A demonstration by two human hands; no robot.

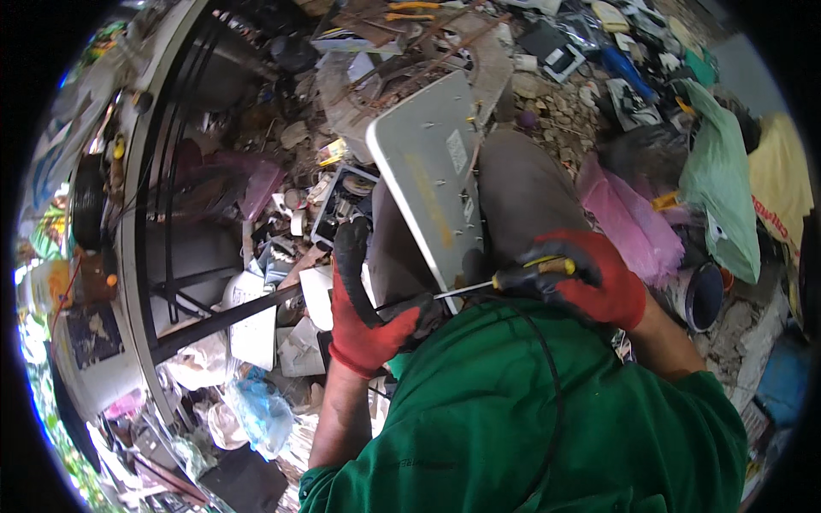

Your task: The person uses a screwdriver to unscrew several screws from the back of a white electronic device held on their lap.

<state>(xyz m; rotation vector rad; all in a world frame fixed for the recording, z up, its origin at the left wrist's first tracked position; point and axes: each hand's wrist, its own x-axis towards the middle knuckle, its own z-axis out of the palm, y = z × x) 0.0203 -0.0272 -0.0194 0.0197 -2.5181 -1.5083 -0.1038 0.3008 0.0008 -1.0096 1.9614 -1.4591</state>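
Observation:
My right hand [603,278], in a red glove with dark fingers, is closed round the yellow and black handle of a screwdriver [556,266]. The metal shaft points left, and its end reaches the thumb of my left hand [369,329]. That hand wears a matching glove; its fingers stretch upward and its thumb is spread to the right. Whether the thumb touches the shaft, I cannot tell. Between my knees a flat grey-white panel [423,184] with a rounded edge leans on its side. It carries labels and small fittings. Its lower end sits just beyond the screwdriver.
A dark metal frame [141,231] rises on the left. A crate of scrap parts [346,201] lies beyond my left knee. On the right are a pink bag [633,227], a green bag [723,184] and a yellow bag [780,171]. Rubble [560,111] covers the ground ahead.

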